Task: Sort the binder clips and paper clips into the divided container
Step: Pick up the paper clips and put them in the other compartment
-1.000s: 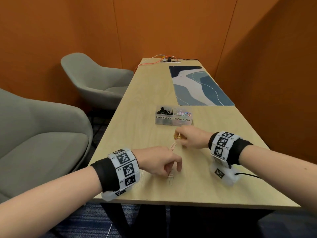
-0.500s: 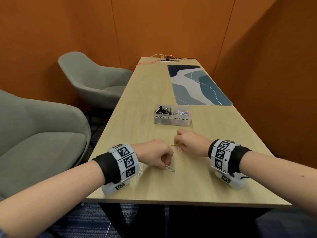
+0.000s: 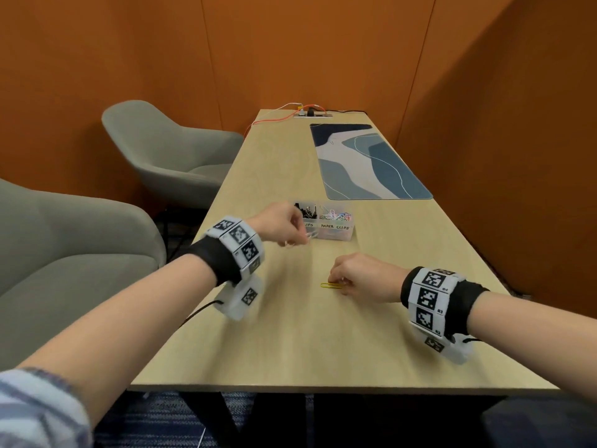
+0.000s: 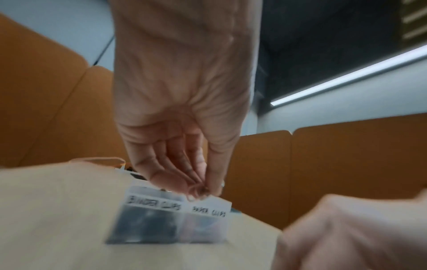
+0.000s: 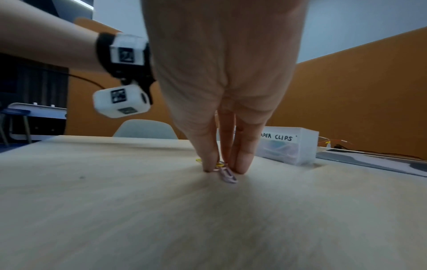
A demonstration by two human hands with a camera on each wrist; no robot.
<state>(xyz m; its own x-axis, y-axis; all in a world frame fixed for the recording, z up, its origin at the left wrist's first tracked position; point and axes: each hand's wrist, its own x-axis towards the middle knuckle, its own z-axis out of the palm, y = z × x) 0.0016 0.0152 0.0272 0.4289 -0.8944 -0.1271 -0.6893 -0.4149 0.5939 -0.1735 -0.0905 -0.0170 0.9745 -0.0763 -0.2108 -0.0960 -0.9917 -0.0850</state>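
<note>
A clear divided container (image 3: 336,233) stands mid-table, labelled BINDER CLIPS on the left and PAPER CLIPS on the right. Black binder clips (image 3: 306,211) fill its left half and coloured paper clips (image 3: 336,216) its right half. My left hand (image 3: 303,237) is raised just in front of it and pinches a pale paper clip (image 3: 311,235); the left wrist view shows that hand (image 4: 203,191) over the container (image 4: 168,219). My right hand (image 3: 339,282) is down on the table. Its fingertips (image 5: 240,164) pinch a yellow paper clip (image 3: 330,285) and a pink paper clip (image 5: 227,176).
A blue patterned desk mat (image 3: 368,163) lies beyond the container. A power outlet with orange cables (image 3: 310,114) sits at the table's far end. Two grey armchairs (image 3: 168,156) stand to the left. An orange wall runs along the right.
My left hand lifted its paper clip off the table near the front and carried it forward to the container. My right hand stayed low by the yellow clip.
</note>
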